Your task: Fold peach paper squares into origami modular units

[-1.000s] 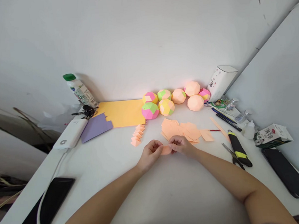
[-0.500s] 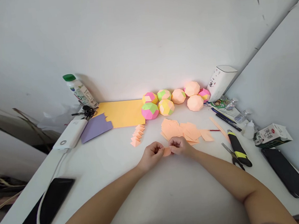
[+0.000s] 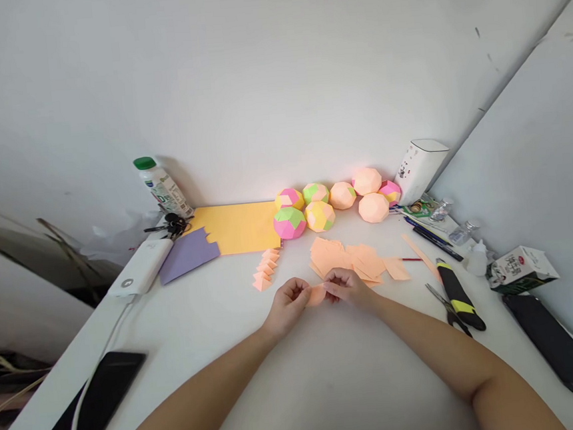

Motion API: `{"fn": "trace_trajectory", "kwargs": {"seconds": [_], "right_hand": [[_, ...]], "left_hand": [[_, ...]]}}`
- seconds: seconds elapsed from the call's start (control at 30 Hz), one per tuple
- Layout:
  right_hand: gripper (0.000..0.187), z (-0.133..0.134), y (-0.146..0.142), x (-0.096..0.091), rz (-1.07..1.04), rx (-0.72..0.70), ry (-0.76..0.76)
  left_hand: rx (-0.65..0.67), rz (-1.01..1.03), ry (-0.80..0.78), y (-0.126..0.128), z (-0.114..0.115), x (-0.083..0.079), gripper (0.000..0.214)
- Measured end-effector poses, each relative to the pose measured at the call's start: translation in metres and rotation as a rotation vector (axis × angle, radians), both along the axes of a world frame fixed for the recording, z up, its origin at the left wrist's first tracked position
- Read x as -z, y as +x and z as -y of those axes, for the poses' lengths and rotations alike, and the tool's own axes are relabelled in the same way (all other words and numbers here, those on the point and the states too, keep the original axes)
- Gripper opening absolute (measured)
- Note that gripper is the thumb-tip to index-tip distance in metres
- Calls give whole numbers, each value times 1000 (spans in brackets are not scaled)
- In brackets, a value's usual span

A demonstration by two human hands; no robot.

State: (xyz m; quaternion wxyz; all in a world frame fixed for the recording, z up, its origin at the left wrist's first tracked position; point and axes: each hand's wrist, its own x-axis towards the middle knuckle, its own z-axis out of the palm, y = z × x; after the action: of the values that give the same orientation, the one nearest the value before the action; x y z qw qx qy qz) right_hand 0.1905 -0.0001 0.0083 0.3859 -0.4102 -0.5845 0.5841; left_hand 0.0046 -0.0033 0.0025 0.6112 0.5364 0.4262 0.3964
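Observation:
A small piece of peach paper (image 3: 316, 296) is held between my two hands, low over the white table. My left hand (image 3: 290, 303) pinches its left end, and my right hand (image 3: 347, 288) grips the right end with thumb and fingers. Just beyond my right hand lies a loose pile of flat peach paper pieces (image 3: 330, 254). Several folded peach paper pieces (image 3: 266, 269) stand in a slanting row beyond my left hand. Farther back sit several faceted paper balls (image 3: 290, 223) in pink, green, yellow and peach.
Scissors (image 3: 448, 306) and a black-and-yellow utility knife (image 3: 458, 293) lie on the right, near a milk carton (image 3: 522, 268) and a black phone (image 3: 556, 342). Yellow card (image 3: 242, 229), purple card (image 3: 190, 255), a white power bank (image 3: 141, 268) and a green-capped bottle (image 3: 164, 189) are on the left.
The view has tilted slightly upward, so things sit a little lower. My right fingers have shifted on the peach paper, and more of it shows between my hands.

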Motion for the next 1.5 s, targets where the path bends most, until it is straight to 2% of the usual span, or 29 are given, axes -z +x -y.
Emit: {"fn": "trace_trajectory", "kwargs": {"seconds": [0.17, 0.37, 0.63, 1.0, 1.17, 1.3, 1.5], "right_hand": [[15, -1, 2, 2, -44, 54, 7], [16, -3, 3, 4, -98, 68, -1], [22, -2, 1, 3, -26, 25, 1], [27, 1, -1, 1, 141, -8, 52], [27, 0, -1, 3, 162, -22, 67], [28, 0, -1, 2, 150, -28, 85], [26, 0, -2, 3, 130, -67, 95]], "left_hand": [[-34, 8, -47, 1, 1, -1, 15], [-64, 158, -70, 1, 1, 0, 19], [-4, 73, -42, 5, 1, -1, 32], [74, 116, -17, 0, 0, 7, 34], [175, 162, 0, 0, 1, 6, 30], [190, 179, -5, 1, 1, 4, 30], [225, 70, 30, 0, 1, 2, 29]]}}
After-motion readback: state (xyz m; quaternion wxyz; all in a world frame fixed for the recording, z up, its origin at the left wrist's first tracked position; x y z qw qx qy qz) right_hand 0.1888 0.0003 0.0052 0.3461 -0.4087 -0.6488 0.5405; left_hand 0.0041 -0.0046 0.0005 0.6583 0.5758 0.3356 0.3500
